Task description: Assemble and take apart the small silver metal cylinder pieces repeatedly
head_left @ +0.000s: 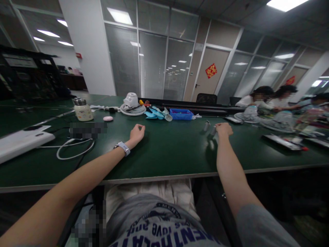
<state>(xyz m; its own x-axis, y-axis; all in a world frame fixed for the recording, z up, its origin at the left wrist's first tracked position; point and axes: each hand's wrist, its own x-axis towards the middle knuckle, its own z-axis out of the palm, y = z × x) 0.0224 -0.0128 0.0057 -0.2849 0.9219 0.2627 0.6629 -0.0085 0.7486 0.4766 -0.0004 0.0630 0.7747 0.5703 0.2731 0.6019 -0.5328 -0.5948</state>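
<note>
My right hand point(224, 129) reaches out over the right part of the green table, its fingertips pinched at the top of a small shiny metal cylinder point(213, 130). A second metal cylinder point(206, 126) of similar look stands just left of it, with a small piece at its top. Both are too small and blurred to name more exactly. My left hand point(137, 134) rests near the table's middle, wrist in a watch point(123, 148). Its thumb and forefinger curl together in a loop, and nothing shows between them.
Along the back of the green table point(164, 154) lie a white fan part point(132, 104), light-blue fan blades point(156, 113) and a blue basket point(181, 114). A cream kettle point(83, 110), a pink oval object point(108, 118) and a white cable point(58, 151) are on the left. Co-workers sit at the right.
</note>
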